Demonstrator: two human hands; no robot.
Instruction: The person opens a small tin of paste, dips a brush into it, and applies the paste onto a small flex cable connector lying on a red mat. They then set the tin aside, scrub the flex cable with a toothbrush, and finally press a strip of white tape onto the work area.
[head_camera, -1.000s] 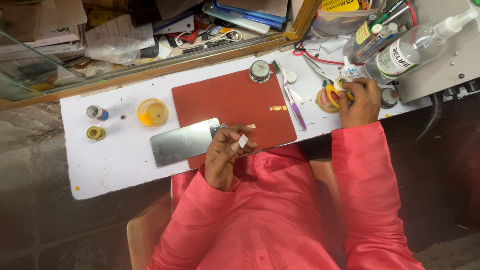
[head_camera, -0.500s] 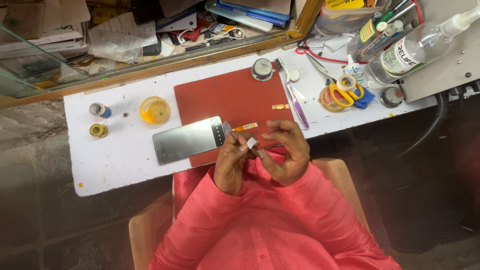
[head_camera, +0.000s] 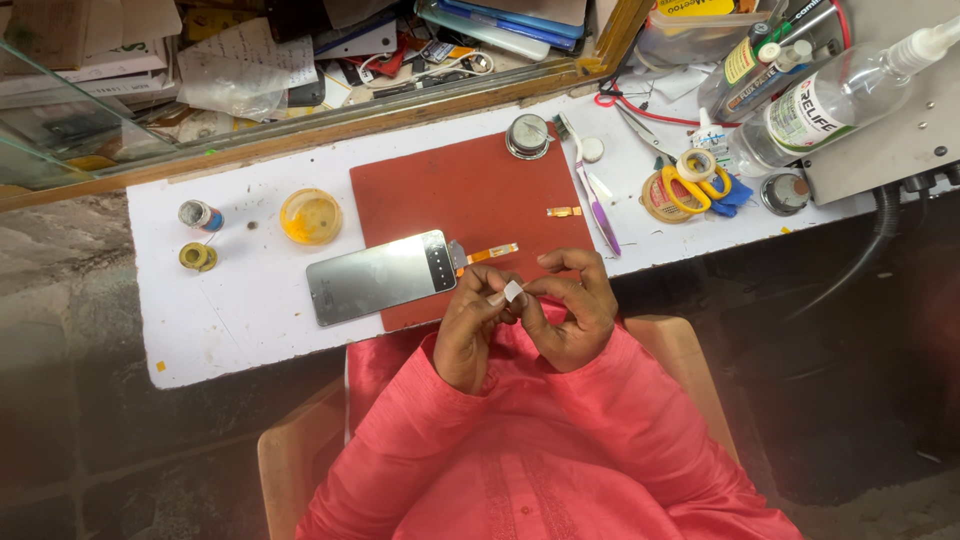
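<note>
My left hand (head_camera: 470, 325) and my right hand (head_camera: 572, 308) meet just below the white table's front edge. Together they pinch a small white piece (head_camera: 513, 291) between thumbs and fingertips. Just beyond them a phone screen panel (head_camera: 380, 276) lies face down, half on the red mat (head_camera: 470, 200), with an orange flex cable (head_camera: 490, 254) sticking out of its right end toward my fingers. A second short orange flex piece (head_camera: 563, 211) lies on the mat's right side.
On the white table (head_camera: 240, 300) stand a yellow dish (head_camera: 310, 215), a small bottle (head_camera: 198, 214), a yellow tape roll (head_camera: 196, 256), a round metal tin (head_camera: 527, 135), a purple toothbrush (head_camera: 597, 205), yellow-handled scissors (head_camera: 690, 185) and clear spray bottles (head_camera: 830, 95). A cluttered glass-fronted shelf runs behind.
My right hand came back from the scissors and tape rolls at the right to join my left hand. Both now hold the small white piece near my chest.
</note>
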